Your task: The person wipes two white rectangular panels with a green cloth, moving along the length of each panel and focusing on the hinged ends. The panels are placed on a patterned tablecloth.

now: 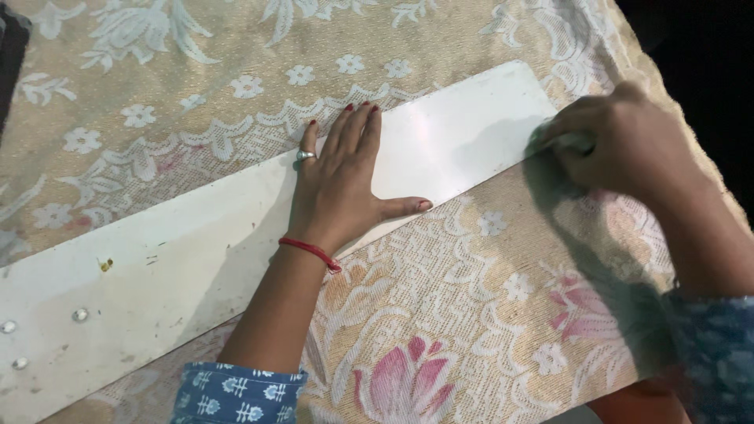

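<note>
A: What lay under everything?

B: One cloth (440, 314), beige with white and pink flowers, covered the surface. Across it, slanting from lower left to upper right, lay one long white blade (196, 251), flat, with rounded corners.

A: And the hands?

B: Two. The left hand (342, 184) was spread flat on the blade's middle, fingers apart, thumb out along the near edge, gripping nothing. The right hand (620, 141) was curled at the blade's far end, closed on something pale; I couldn't tell what, as it was blurred.

A: How would that step go well, in your view?

B: I'd judge the flat palm had to press firmly so the blade didn't slide on the soft cloth, while the right hand worked along the edge in short strokes, staying on the blade and off the fabric.

A: Smaller things?

B: Three rivets (78, 315) near the blade's lower-left end, one red bangle (310, 251) on the left wrist, one ring (305, 155) on that hand.
</note>
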